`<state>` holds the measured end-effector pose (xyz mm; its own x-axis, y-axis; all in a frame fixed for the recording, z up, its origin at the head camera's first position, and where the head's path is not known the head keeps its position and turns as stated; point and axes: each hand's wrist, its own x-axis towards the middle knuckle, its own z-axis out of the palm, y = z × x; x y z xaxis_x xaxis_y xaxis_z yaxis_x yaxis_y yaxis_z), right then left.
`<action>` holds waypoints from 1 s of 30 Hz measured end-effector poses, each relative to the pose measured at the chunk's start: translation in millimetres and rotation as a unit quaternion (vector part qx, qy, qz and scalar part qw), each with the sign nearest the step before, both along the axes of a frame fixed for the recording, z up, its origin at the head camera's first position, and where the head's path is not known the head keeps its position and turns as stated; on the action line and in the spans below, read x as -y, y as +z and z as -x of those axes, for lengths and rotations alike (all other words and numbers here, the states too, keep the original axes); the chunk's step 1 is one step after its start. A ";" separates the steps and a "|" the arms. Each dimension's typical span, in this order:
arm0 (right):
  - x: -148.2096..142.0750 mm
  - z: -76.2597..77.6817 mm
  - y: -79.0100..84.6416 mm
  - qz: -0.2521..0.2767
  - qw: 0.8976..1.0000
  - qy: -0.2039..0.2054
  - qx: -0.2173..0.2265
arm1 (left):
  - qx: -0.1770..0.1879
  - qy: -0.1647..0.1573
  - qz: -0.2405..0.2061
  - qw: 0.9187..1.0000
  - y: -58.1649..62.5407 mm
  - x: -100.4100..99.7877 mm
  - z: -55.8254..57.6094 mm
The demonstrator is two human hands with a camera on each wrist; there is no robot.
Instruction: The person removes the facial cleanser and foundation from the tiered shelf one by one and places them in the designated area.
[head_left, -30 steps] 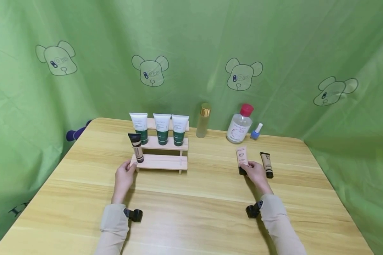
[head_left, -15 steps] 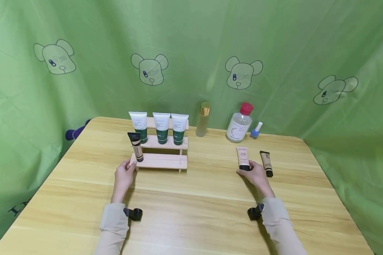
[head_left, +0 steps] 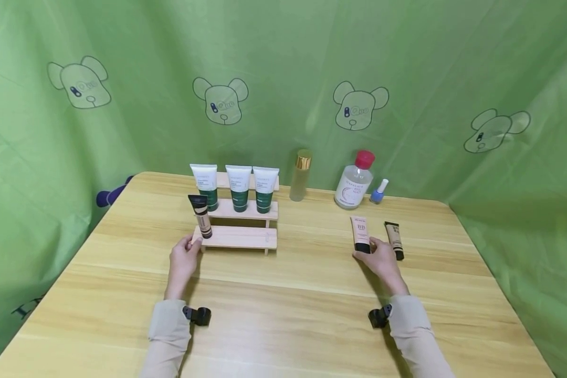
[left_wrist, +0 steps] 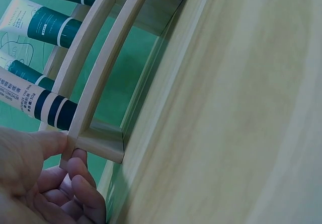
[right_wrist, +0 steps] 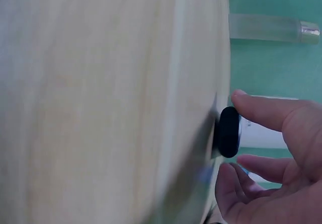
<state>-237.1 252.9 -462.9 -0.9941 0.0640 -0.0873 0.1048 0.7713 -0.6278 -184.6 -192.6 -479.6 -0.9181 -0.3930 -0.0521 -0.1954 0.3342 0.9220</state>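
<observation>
My left hand (head_left: 184,262) pinches the left end of the lowest step of a small tiered wooden rack (head_left: 236,238), thumb on top and fingers curled beneath. Close by its thumb, a beige concealer tube (head_left: 202,218) with black ends stands on that step. Three white-and-green tubes (head_left: 240,190) are lined up on the step behind. On the right, my right hand (head_left: 381,262) holds a pink BB cream tube (head_left: 360,231) near its black cap (right_wrist: 230,132), thumb on one side and fingers on the other. The tube's label faces up in the head view.
Another beige tube (head_left: 394,240) lies just right of my right hand. Along the back edge stand a gold-capped bottle (head_left: 300,178), a clear bottle with a red cap (head_left: 353,184) and a blue nail polish bottle (head_left: 378,193). A green curtain (head_left: 283,79) hangs behind the table (head_left: 283,315).
My right hand has shifted its hold to the lower end of the pink tube, and the tube's label and black cap show more fully. My left hand stays on the rack.
</observation>
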 end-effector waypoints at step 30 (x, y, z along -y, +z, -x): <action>119.6 -11.7 2.7 0.101 0.976 0.141 -0.134 | 0.018 0.002 -0.001 1.000 2.4 0.1 0.2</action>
<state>-225.4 133.3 -460.1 -0.9586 -0.2077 0.1949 -0.2823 0.6029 -0.7462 -184.8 -192.7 -477.2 -0.9140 -0.3963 -0.0866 -0.2303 0.3313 0.9150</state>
